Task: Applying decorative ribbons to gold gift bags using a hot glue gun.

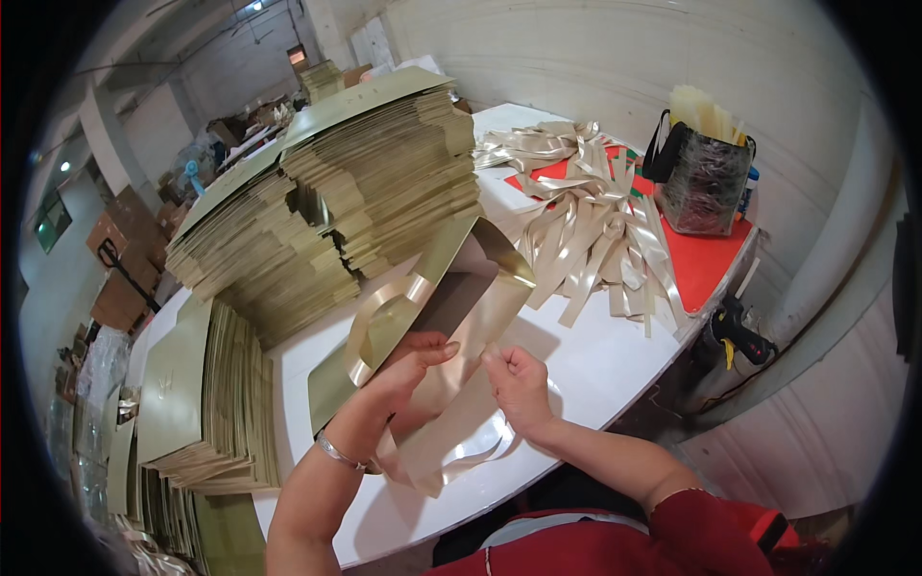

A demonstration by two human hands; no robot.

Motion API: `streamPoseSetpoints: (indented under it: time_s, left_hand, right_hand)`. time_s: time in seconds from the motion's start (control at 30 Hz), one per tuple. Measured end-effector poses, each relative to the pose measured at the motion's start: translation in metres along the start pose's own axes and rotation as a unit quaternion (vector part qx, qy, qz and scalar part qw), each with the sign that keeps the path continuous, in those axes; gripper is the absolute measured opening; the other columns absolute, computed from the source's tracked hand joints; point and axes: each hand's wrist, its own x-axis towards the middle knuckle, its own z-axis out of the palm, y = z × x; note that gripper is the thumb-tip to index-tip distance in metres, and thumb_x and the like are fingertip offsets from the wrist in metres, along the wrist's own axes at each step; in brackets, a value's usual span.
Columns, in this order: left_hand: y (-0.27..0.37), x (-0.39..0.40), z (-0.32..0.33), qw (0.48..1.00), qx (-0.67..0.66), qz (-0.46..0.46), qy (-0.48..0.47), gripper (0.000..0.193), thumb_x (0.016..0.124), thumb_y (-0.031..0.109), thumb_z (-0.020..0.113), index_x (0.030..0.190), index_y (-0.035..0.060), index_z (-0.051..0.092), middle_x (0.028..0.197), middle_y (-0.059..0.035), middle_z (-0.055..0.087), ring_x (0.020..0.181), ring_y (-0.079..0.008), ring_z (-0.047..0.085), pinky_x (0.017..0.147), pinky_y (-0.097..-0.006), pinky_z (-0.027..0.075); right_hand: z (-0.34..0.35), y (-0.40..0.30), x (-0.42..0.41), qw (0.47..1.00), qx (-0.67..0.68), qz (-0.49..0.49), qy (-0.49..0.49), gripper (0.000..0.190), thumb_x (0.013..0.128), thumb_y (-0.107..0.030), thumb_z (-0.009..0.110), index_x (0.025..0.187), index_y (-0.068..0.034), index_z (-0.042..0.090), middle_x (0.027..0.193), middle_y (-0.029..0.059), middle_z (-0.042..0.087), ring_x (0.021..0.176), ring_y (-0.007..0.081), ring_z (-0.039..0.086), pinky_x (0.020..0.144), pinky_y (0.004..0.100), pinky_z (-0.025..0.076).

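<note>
A gold paper gift bag (446,259) lies tilted over the white tabletop, its mouth open toward the upper right and a wide satin ribbon (378,302) looped on its far side. My left hand (414,363) rests at the bag's near side, thumb extended; the bag hides part of its fingers. Pinched between the thumb and curled fingers of my right hand (515,385) is a pale ribbon end close to the bag. More ribbon (461,439) hangs below both hands onto the table.
Tall stacks of flat gold bags (382,158) stand behind, with another stack (209,389) at left. Cut satin ribbons (598,216) lie heaped at right on red sheets. A plastic-wrapped container of glue sticks (702,173) stands near the wall; a glue gun (742,335) hangs by the table edge.
</note>
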Motion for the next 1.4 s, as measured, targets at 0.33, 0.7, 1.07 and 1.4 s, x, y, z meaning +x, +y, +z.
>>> streamPoseSetpoints:
  time_s: [0.33, 0.7, 1.07, 1.4]
  left_hand:
    - [0.036, -0.019, 0.020, 0.997, 0.024, -0.040, -0.068, 0.028, 0.090, 0.026, 0.056, 0.093, -0.0007, 0.062, 0.085, -0.0037, 0.059, 0.079, -0.0096, 0.051, 0.071, -0.0248, 0.042]
    - [0.011, -0.009, 0.012, 0.987, 0.044, -0.134, -0.077, 0.037, 0.082, 0.021, 0.064, 0.108, -0.0062, 0.059, 0.095, -0.0116, 0.061, 0.082, -0.0178, 0.055, 0.076, -0.0292, 0.044]
    - [-0.031, -0.023, 0.027, 0.773, 0.572, 0.259, 0.088, 0.060, 0.079, 0.047, 0.060, 0.118, 0.0020, 0.048, 0.091, -0.0116, 0.054, 0.083, -0.0225, 0.058, 0.067, -0.0345, 0.051]
    - [-0.065, -0.159, 0.040, 0.990, -0.010, 0.113, 0.084, 0.030, 0.088, 0.012, 0.059, 0.114, -0.0019, 0.056, 0.082, -0.0067, 0.063, 0.069, -0.0142, 0.060, 0.057, -0.0285, 0.049]
  right_hand:
    - [-0.010, -0.020, -0.009, 0.981, -0.006, 0.160, -0.105, 0.028, 0.094, -0.025, 0.052, 0.082, 0.000, 0.056, 0.069, 0.0095, 0.061, 0.056, 0.0150, 0.060, 0.048, 0.0262, 0.049]
    - [-0.010, -0.022, -0.026, 0.965, -0.024, 0.228, -0.128, 0.026, 0.092, -0.025, 0.056, 0.089, 0.001, 0.057, 0.074, 0.0100, 0.063, 0.059, 0.0163, 0.062, 0.052, 0.0260, 0.052]
    - [-0.029, -0.018, -0.015, 0.959, -0.212, 0.040, -0.182, 0.037, 0.087, -0.016, 0.060, 0.115, 0.006, 0.050, 0.087, 0.0102, 0.062, 0.080, 0.0153, 0.061, 0.067, 0.0292, 0.052]
    - [0.016, -0.065, -0.018, 0.730, -0.336, -0.005, -0.595, 0.017, 0.085, -0.021, 0.061, 0.088, -0.006, 0.067, 0.069, 0.0072, 0.063, 0.059, 0.0162, 0.060, 0.058, 0.0296, 0.048]
